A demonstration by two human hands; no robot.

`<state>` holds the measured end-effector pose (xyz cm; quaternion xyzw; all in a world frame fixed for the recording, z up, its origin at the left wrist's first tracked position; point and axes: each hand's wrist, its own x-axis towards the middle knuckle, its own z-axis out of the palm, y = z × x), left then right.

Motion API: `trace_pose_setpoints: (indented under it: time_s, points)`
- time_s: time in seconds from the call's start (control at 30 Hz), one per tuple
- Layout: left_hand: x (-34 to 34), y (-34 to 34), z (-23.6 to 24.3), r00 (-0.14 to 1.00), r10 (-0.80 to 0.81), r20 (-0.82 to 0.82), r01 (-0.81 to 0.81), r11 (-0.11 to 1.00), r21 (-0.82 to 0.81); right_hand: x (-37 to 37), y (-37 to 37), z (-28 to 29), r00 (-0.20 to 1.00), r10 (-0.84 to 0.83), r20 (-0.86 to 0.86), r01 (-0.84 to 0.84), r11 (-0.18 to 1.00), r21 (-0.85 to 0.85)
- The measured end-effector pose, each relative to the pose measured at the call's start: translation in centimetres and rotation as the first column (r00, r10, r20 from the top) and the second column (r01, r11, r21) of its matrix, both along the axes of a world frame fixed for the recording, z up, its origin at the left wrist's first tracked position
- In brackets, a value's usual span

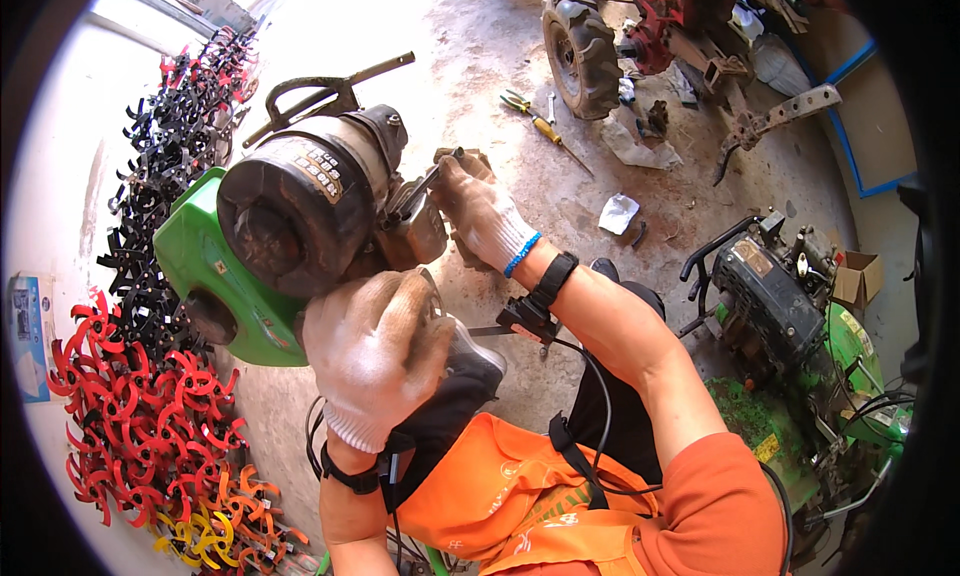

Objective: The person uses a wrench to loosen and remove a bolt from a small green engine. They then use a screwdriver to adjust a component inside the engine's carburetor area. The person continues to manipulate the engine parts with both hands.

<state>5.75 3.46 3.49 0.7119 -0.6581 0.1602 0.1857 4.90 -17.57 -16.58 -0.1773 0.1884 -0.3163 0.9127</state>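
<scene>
A machine with a black round engine cover (290,211) and a green housing (215,266) stands in front of me, with a bent metal handle (310,101) on top. My right hand (477,206), in a white knit glove, is closed at the engine's right side. Its thumb and fingers pinch a slim, dark metal rod (424,186) beside a boxy metal part (415,234). My left hand (375,341), also gloved and soiled, lies below the engine with its fingers curled. Whatever is inside those fingers is hidden.
Piles of black blades (150,216) and red blades (150,416) line the left wall. Pliers (517,102) and a yellow-handled screwdriver (547,129) lie on the concrete floor. A tyred wheel (582,56) stands at the back. Another engine (765,296) is at right.
</scene>
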Motion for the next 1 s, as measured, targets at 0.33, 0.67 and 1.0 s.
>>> trace_pose_setpoints:
  time_s: [0.33, 0.67, 1.0]
  points:
    - [-0.2, 0.2, 0.1, 0.999, 0.014, -0.037, -0.013, 0.999, 0.04, 0.2, 1.4, 0.1, 0.996, -0.078, 0.044, 0.072, 0.989, 0.129]
    - [-0.1, 0.0, 0.2, 0.999, 0.0, -0.053, 0.002, 1.0, 0.031, 2.0, -3.1, 4.2, 0.997, 0.036, 0.075, -0.011, 0.951, -0.309]
    - [0.1, 0.2, 0.1, 0.998, 0.002, -0.055, -0.001, 1.0, 0.021, 2.8, -3.9, 2.4, 0.968, 0.066, 0.241, -0.016, 0.979, -0.203]
